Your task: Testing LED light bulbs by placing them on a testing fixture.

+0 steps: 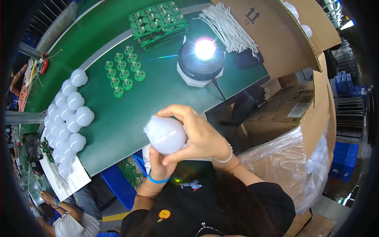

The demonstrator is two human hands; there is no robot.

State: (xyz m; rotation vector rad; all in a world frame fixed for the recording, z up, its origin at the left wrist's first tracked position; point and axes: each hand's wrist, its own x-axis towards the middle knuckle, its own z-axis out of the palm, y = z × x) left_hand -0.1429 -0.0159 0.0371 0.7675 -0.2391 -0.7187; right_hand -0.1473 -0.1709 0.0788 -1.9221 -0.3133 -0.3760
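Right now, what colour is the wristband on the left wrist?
Blue, a thin wristband; head view shows it best.

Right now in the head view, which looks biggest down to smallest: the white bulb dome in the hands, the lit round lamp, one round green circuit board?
1. Lit round lamp, largest.
2. White bulb dome held in both hands; being nearer the camera inflates it, so these two are unsure.
3. Round green circuit board, clearly smallest.
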